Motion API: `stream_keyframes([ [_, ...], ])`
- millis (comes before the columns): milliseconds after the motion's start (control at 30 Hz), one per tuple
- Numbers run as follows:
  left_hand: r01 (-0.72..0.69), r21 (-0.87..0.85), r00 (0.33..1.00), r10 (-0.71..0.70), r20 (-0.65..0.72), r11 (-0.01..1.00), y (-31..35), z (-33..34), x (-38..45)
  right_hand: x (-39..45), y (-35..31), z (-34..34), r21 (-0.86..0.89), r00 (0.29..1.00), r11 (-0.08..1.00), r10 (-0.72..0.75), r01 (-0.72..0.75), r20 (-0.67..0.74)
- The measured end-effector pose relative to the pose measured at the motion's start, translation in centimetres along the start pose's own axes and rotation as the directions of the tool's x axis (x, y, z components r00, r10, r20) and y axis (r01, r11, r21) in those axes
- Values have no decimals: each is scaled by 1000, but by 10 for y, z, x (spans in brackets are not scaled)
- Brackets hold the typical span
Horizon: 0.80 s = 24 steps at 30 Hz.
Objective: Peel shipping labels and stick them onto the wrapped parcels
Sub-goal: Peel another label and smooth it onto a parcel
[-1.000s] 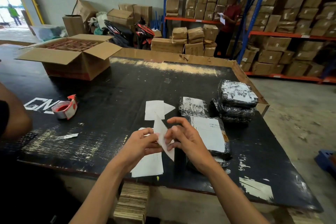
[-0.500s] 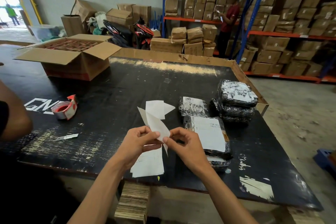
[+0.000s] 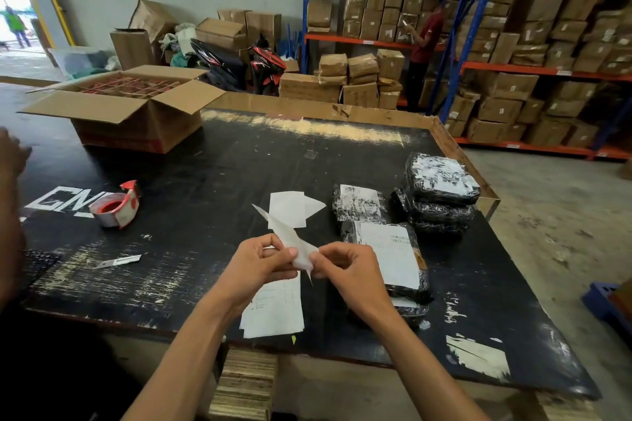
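Above the near edge of the black bench (image 3: 212,181), the left hand (image 3: 260,263) and right hand (image 3: 349,270) pinch a white shipping label (image 3: 290,239) between thumbs and fingers, its long end slanting up to the left. Under the hands lies a stack of label sheets (image 3: 277,311). Just right of them sits a wrapped parcel (image 3: 390,256) already bearing a label, with more black parcels (image 3: 441,195) stacked beyond. A tape roll (image 3: 116,205) rests well apart to the left.
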State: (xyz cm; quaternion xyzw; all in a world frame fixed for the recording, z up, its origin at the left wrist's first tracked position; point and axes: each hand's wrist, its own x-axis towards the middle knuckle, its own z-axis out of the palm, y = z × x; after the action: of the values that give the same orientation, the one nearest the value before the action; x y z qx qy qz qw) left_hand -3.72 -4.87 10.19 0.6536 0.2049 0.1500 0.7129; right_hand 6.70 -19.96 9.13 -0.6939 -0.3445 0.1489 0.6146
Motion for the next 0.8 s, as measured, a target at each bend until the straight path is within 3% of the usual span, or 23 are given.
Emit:
stream_keyframes([
  [100, 2, 22, 1000, -2, 4, 1000, -2, -2, 5, 3, -1, -5, 96, 997, 993, 74, -71, -27],
  [233, 72, -17, 997, -72, 10, 997, -5, -8, 14, 12, -6, -22, 343, 956, 905, 288, -252, -55],
  [433, 246, -24, 967, -244, 69, 969, -1, -15, 42, 35, -7, -57, 464, 898, 795, 440, -391, 2],
  [600, 319, 19, 947, -319, 29, 948, 8, -10, 78, 63, 0, -88, 430, 873, 799, 486, -420, -52],
  [800, 302, 185, 953, -296, -57, 935, 15, 5, 125, 101, 15, -128, 351, 848, 820, 517, -452, -115],
])
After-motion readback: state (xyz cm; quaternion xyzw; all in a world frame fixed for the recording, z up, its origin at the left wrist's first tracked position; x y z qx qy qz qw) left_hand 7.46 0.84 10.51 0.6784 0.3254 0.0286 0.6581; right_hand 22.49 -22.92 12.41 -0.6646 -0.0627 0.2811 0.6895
